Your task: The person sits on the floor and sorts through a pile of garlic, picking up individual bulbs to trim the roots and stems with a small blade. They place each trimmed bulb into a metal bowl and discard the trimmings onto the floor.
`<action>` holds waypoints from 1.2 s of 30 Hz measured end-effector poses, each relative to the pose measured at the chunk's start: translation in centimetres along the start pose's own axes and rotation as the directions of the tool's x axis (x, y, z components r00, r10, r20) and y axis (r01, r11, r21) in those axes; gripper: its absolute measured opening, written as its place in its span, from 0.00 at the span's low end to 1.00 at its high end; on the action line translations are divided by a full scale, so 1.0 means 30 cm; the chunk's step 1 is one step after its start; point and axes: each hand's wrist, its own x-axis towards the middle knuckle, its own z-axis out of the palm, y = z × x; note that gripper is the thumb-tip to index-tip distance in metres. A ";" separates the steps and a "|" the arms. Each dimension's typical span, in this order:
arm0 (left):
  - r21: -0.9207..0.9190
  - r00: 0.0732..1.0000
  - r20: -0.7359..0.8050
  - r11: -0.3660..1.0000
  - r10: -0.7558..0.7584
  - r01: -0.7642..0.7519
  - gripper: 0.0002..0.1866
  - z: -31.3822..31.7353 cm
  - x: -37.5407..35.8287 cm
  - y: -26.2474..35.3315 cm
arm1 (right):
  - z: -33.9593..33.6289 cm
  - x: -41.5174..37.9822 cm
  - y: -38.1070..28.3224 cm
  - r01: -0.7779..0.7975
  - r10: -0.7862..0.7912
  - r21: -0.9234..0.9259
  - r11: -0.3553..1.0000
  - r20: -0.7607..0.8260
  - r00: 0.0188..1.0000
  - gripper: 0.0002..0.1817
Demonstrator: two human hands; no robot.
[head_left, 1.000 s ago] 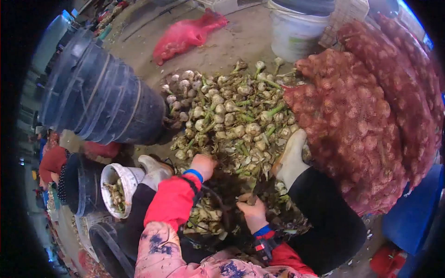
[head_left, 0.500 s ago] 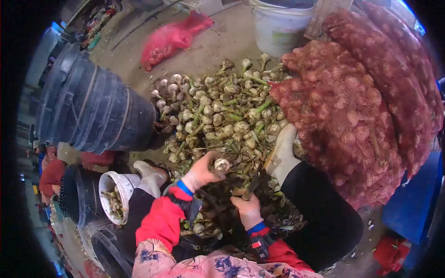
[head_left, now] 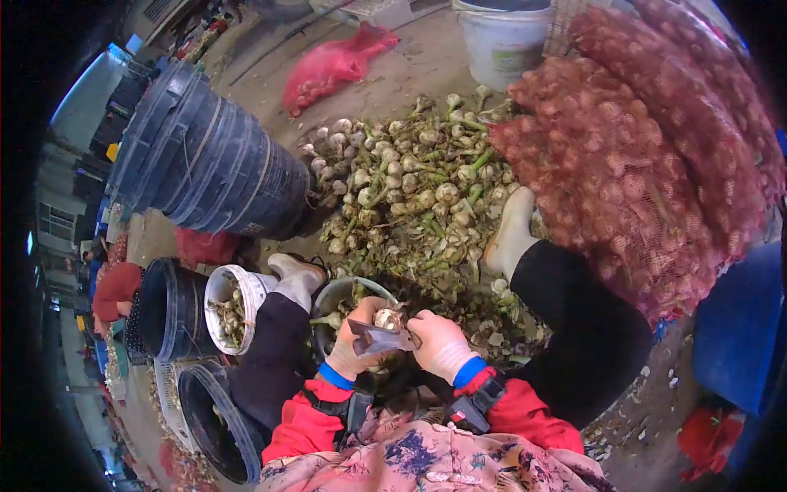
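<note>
My left hand [head_left: 351,343] is wrapped round a garlic bulb [head_left: 387,318], whose pale face points up. In my right hand [head_left: 443,346] is a knife with a broad dark blade [head_left: 379,339], lying across the front of the bulb. Its handle is hidden by my fingers. Both hands are close together over my lap. Just behind my left hand stands a grey bucket [head_left: 361,284] with stalked garlic in it, partly covered by the hand. Beyond my hands a heap of garlic bulbs with stalks [head_left: 418,184] spreads over the floor between my boots.
Red mesh sacks full of bulbs [head_left: 607,189] lean at the right. At the left are a tilted stack of dark buckets [head_left: 213,156], a white bucket of garlic trimmings [head_left: 215,328] and black tubs [head_left: 215,426]. A pink mesh bag [head_left: 336,70] and a white bucket [head_left: 502,49] stand farther back.
My hands have come together near my lap, and the knife has moved left to the garlic bulb. The camera view has shifted, bringing the grey bucket into sight.
</note>
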 end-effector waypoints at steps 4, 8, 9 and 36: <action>-0.004 0.992 -0.073 0.994 -0.108 0.108 0.34 0.066 -0.040 -0.036 | 0.040 -0.005 0.036 -0.008 0.007 -0.040 0.999 -0.034 0.999 0.09; -0.603 0.993 -0.071 0.798 -0.091 0.029 0.32 0.093 -0.056 0.016 | 0.044 -0.005 0.052 -0.015 0.014 -0.015 1.000 -0.071 0.997 0.07; -0.539 0.990 -0.112 0.842 -0.083 0.010 0.31 0.094 -0.056 0.021 | 0.036 -0.008 0.052 -0.027 0.025 -0.038 0.999 -0.043 0.999 0.06; -0.991 0.941 0.087 -0.125 -0.327 0.049 0.30 0.017 -0.085 -0.008 | 0.250 0.075 0.370 -0.460 0.532 0.499 0.735 -0.004 0.846 0.17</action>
